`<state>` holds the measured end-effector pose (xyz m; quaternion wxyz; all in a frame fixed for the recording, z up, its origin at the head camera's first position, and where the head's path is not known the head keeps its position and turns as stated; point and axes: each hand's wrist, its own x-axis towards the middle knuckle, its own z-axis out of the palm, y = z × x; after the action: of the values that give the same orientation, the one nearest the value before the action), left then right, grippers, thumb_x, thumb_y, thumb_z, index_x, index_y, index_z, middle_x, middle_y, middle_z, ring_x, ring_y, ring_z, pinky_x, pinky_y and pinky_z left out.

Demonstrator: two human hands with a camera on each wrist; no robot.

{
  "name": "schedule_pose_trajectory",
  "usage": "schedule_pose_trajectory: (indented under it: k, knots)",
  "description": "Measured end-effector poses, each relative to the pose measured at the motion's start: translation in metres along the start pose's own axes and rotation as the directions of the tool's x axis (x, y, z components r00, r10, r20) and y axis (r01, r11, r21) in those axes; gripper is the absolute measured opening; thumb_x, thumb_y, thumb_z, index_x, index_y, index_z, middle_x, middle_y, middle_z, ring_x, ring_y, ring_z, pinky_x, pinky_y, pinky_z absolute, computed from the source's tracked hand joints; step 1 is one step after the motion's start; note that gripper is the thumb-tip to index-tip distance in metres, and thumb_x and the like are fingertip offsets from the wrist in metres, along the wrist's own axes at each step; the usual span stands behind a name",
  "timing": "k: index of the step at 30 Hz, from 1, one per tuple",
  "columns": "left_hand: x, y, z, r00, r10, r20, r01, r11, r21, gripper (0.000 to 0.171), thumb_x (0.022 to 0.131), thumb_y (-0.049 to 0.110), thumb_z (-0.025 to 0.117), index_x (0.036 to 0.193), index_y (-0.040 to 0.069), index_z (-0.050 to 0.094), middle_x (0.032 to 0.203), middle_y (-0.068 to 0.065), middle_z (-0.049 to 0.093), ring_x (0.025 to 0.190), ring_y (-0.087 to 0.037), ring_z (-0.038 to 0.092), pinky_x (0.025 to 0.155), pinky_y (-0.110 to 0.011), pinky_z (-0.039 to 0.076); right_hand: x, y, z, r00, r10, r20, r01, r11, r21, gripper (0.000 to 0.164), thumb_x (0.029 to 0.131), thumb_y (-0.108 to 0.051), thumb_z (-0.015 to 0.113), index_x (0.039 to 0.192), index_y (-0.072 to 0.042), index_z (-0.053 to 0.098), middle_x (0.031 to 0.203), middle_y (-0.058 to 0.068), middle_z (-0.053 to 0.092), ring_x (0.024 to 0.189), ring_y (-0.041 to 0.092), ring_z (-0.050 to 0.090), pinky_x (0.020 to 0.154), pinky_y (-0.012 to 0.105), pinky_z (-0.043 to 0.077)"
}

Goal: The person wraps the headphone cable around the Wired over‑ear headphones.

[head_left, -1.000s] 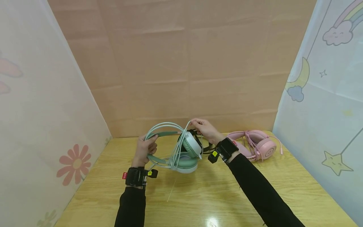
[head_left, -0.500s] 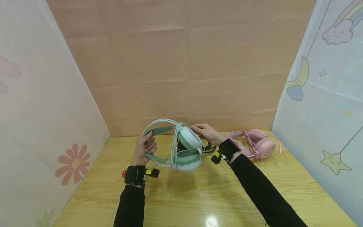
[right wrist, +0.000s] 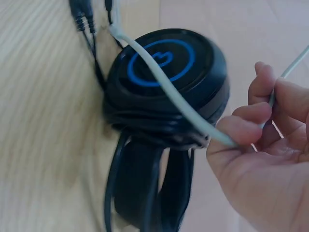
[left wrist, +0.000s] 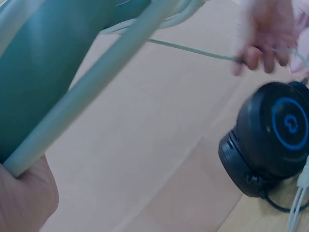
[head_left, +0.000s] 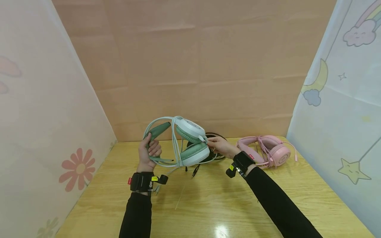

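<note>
My left hand (head_left: pixel 148 153) grips the headband of a pair of mint-green and white headphones (head_left: pixel 190 128), raised off the table with the ear cups toward the right. Loops of their pale cable (head_left: pixel 175 142) wrap round the band beside the cups. In the right wrist view, my right hand (right wrist: pixel 270 154) holds a length of this cable (right wrist: pixel 169 89) with curled fingers; it runs across a black headphone cup. The black headphones (right wrist: pixel 164 63), with a blue ring and logo on the cup, lie on the table, partly hidden behind the green pair in the head view.
Pink headphones (head_left: pixel 279 155) with a bundled cable lie on the wooden table (head_left: pixel 226 198) at the right, near the back wall (head_left: pixel 190 66). A black cable plug (head_left: pixel 195 171) pokes out below the green pair. Patterned white panels (head_left: pixel 35 125) stand on both sides.
The green headphones have tilted up and shifted left, uncovering more of the black pair and its plug. My right hand has moved slightly down and right, still holding the pale cable.
</note>
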<state>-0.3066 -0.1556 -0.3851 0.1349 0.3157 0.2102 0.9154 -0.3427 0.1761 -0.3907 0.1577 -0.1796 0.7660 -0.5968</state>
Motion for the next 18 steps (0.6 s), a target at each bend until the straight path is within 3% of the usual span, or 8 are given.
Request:
schedule_pose_trajectory:
  k: [4,10,14,18]
  knots:
    - [0.000,0.001,0.002,0.999,0.038,-0.012,-0.039,0.997,-0.062,0.049,0.109,0.028,0.022,0.063,0.015,0.011,0.055,0.006,0.010,0.043,-0.005,0.009,0.043,-0.017,0.008,-0.002,0.008,-0.003,1.000,0.000,0.002,0.000,0.999,0.046,0.020,0.107,-0.019,0.040,0.105,-0.008,0.057,0.092,0.009,0.047,0.075,0.019,0.034,0.067,0.032,0.029]
    - [0.002,-0.004,0.003,0.988,0.058,-0.140,-0.077,0.988,-0.131,0.050,0.107,0.031,0.034,0.062,0.016,0.018,0.057,0.006,0.012,0.043,-0.006,0.016,0.045,-0.018,0.015,-0.004,0.016,-0.002,1.000,0.003,-0.026,0.000,0.994,0.113,0.030,0.106,-0.023,0.045,0.117,0.002,0.059,0.087,0.001,0.049,0.067,0.013,0.033,0.065,0.031,0.028]
    - [0.002,-0.009,0.002,0.971,0.079,-0.226,-0.121,0.976,-0.180,0.051,0.106,0.034,0.037,0.063,0.016,0.017,0.057,0.006,0.012,0.044,-0.006,0.017,0.044,-0.019,0.018,-0.006,0.023,0.004,0.999,0.027,-0.031,-0.023,0.990,0.139,0.034,0.106,-0.023,0.046,0.123,0.003,0.059,0.083,-0.001,0.046,0.065,0.012,0.032,0.065,0.029,0.029]
    - [0.001,-0.011,0.001,0.942,0.123,-0.311,-0.204,0.948,-0.245,0.052,0.106,0.035,0.041,0.063,0.017,0.017,0.057,0.007,0.012,0.047,-0.006,0.013,0.044,-0.019,0.018,-0.011,0.026,0.012,0.999,0.033,-0.022,-0.028,0.984,0.178,0.029,0.106,-0.024,0.045,0.116,-0.003,0.061,0.080,-0.002,0.043,0.067,0.012,0.034,0.069,0.032,0.032]
